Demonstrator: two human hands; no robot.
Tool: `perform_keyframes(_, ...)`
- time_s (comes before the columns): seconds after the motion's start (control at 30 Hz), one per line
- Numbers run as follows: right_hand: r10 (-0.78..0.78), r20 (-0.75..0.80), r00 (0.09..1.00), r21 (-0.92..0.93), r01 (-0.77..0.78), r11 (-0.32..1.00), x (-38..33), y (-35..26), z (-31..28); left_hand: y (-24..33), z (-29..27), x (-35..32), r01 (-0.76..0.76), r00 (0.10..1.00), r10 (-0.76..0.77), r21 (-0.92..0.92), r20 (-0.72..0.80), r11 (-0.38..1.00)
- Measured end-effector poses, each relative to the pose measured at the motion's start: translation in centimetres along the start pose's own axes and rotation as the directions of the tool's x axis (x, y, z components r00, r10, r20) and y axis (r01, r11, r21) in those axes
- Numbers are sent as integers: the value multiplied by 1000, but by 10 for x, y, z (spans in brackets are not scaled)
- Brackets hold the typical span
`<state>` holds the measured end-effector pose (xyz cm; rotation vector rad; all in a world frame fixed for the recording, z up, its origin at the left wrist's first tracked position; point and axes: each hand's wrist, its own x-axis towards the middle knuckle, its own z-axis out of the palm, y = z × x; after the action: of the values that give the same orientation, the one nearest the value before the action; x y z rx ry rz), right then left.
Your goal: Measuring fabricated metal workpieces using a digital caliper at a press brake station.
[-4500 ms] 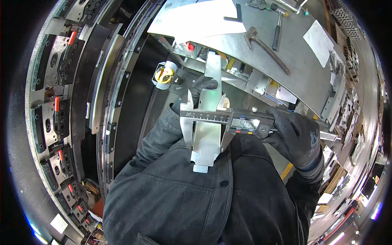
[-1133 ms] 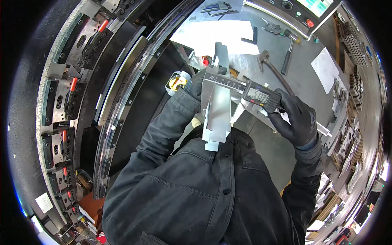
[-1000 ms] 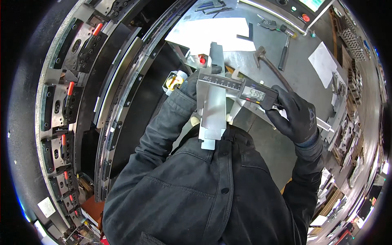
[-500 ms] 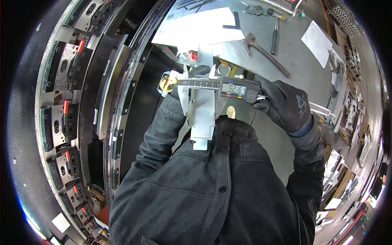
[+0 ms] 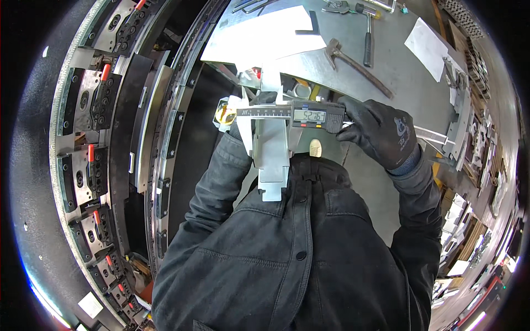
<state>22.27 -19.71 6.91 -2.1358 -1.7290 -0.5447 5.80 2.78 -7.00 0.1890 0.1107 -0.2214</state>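
A bent sheet-metal channel (image 5: 273,140) in light grey hangs in front of my body. My left hand (image 5: 266,98), in a black glove, grips it from behind; most of its fingers are hidden by the metal and the caliper. Across the channel lies a digital caliper (image 5: 315,116), its jaws on either side of the metal and its lit display facing up. At the caliper's right end my right hand (image 5: 383,132), also black-gloved, is closed on it with thumb and fingers. A small yellow and white object (image 5: 225,114) shows beside my left wrist.
Ahead, a grey metal table (image 5: 342,66) bears white paper (image 5: 265,36), a black square (image 5: 313,25), a hammer (image 5: 361,70), a rubber-ended mallet (image 5: 368,44) and pliers (image 5: 335,6). Along the left runs a machine with several red-handled clamps (image 5: 94,107). Stacked metal parts stand at right.
The caliper and my right hand have shifted slightly left relative to the channel, and the display reading has changed. The whole view has moved a little. Both hands keep their grips.
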Motion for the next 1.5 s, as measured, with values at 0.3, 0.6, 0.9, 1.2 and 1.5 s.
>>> perform_keyframes(0.3,19,-22,1000,37,-18,999,-5,3,6,0,-12,8,44,997,-42,-32,57,999)
perform_keyframes(0.6,52,16,999,14,-52,999,-9,0,5,19,-6,17,-47,998,60,304,-35,952)
perform_keyframes(0.9,26,-29,999,-11,-27,1000,-10,3,14,20,24,1,-122,924,367,829,-106,546)
perform_keyframes(1.2,14,-28,1000,-47,-15,999,-10,2,11,20,23,7,-138,972,221,572,-78,808)
perform_keyframes(1.5,42,24,999,-23,-41,999,-11,-1,9,20,24,11,-87,996,90,242,-4,966)
